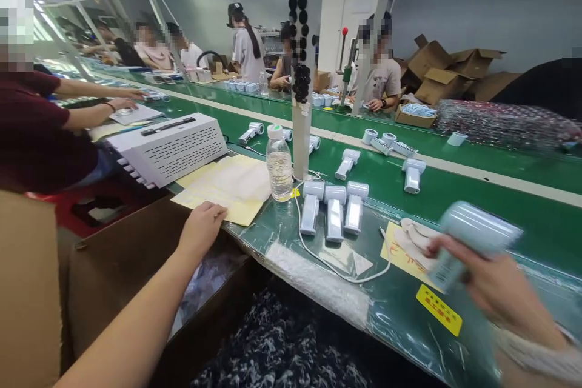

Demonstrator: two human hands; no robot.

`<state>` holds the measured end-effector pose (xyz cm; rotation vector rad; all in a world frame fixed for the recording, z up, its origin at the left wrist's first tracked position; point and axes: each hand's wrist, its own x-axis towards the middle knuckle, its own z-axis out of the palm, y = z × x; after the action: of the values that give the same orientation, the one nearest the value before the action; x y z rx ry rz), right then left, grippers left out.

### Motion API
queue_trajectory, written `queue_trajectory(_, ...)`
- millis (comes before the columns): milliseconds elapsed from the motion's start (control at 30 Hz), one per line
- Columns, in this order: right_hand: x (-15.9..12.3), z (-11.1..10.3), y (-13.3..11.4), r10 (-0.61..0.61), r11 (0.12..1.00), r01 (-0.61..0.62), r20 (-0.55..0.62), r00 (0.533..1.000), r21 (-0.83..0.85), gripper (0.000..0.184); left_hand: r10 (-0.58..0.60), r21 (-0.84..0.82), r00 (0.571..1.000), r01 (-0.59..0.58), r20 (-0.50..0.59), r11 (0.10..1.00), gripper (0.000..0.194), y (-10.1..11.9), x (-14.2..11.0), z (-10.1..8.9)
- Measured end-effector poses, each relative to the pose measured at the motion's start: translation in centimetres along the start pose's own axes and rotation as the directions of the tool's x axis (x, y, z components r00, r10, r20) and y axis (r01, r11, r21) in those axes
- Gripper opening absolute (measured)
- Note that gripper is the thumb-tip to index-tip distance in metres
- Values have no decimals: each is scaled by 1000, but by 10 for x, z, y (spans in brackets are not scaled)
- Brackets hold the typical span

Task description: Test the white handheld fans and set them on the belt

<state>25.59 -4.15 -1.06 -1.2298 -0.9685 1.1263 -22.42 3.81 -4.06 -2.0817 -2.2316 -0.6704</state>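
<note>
Blurred by motion, a pale-blue device (482, 231) is grasped by the curled fingers of the right hand (495, 285), above the right part of the worktable's (386, 321) near edge. Its barrel slants slightly down rightward; its partly hidden handle, bearing an unreadable label (443, 273), points down-left. A yellow sticker's (439, 310) characters are too small to read. The left fingers bend at yellow paper (243, 213), their grip unclear.

Green conveyor belt (473, 194) with a pale stripe, pale blue handheld devices (335, 212) here, yellow label (439, 310) with red print at the surface's near edge, black-and-white patterned fabric (282, 339)
</note>
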Motion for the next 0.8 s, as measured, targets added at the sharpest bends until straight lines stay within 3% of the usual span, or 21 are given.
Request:
queue_trajectory(33, 6, 11, -2, 13, 1000, -13, -9, 1000, 27, 34, 6, -5, 1000, -6, 3, 1000, 21, 1, 1, -2)
queue_trajectory(100, 16, 38, -2, 70, 963, -88, 79, 994, 254, 43, 2, -6, 1000, -2, -4, 1000, 16, 5, 1, -8)
queue_trajectory(200, 27, 72, 8, 66, 831, -145, 165, 984, 536, 40, -67, -11, 987, 66, -149, 998, 15, 23, -4, -16)
queue_trajectory(267, 27, 82, 19, 108, 767, -209, 199, 974, 607, 32, -149, -146, 949, 112, -276, 983, 16, 49, -12, -18)
queue_trajectory(300, 26, 83, 23, 130, 746, -234, 208, 969, 624, 29, -198, -283, 940, 117, -276, 952, 17, 66, -18, -18)
queue_trajectory(333, 24, 82, 27, 144, 730, -248, 212, 967, 637, 27, -247, -464, 946, 126, -210, 877, 20, 86, -25, -16)
queue_trajectory(400, 20, 80, 30, 147, 710, -251, 210, 967, 658, 24, -124, -770, 990, 136, 75, 623, 25, 132, -40, -10)
queue_trajectory(467, 17, 77, 29, 124, 703, -240, 217, 968, 670, 22, 113, -875, 951, 214, 289, 434, 25, 176, -53, -1)
queue_trajectory(567, 14, 76, 26, 84, 703, -235, 250, 964, 671, 23, 308, -913, 875, 290, 374, 285, 26, 223, -65, 13)
queue_trajectory(633, 13, 76, 26, 74, 708, -243, 272, 959, 664, 25, 377, -895, 819, 341, 433, 288, 27, 237, -68, 21)
queue_trajectory(700, 13, 75, 28, 71, 719, -240, 275, 959, 652, 26, 403, -861, 776, 343, 485, 375, 27, 240, -69, 27)
queue_trajectory(800, 12, 76, 33, 71, 744, -217, 248, 966, 632, 27, 340, -821, 818, 252, 464, 512, 26, 235, -68, 36)
